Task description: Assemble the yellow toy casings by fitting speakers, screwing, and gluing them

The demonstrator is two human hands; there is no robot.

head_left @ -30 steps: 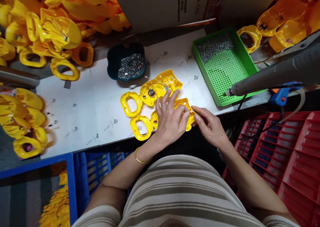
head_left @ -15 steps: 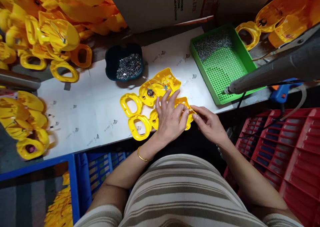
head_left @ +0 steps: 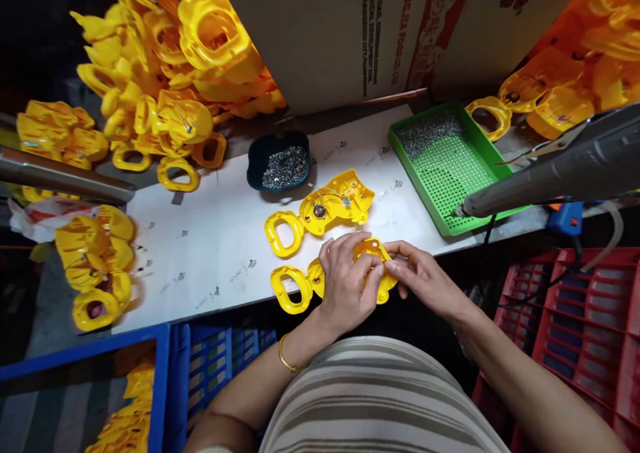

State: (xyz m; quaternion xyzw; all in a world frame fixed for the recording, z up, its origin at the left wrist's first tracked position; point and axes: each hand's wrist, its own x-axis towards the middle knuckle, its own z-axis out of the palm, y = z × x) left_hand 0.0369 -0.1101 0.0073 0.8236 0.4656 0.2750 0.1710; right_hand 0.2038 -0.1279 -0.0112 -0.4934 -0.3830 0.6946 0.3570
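A yellow plastic shell half (head_left: 291, 289) with a ring-shaped end is held at the table's front edge. My left hand (head_left: 347, 280) lies over its middle, fingers curled onto it and hiding much of its inside. With thumb and fingers, my right hand (head_left: 419, 273) grips the shell's right end. Just beyond, a second yellow shell half (head_left: 336, 203) lies on the white sheet, inner side up. It carries a round metal part (head_left: 319, 210), thin wires and a small green piece.
A dark bowl of small metal parts (head_left: 279, 162) and a green perforated tray (head_left: 453, 173) with screws stand behind. A grey tool (head_left: 540, 163) slants in from the right. Yellow shells (head_left: 175, 106) are heaped at the back left. Blue (head_left: 165, 373) and red crates (head_left: 585, 326) stand below the table.
The held shell has come towards me, away from the second shell, with both hands still on it. The camera view has shifted, so the table things appear lower and further right.
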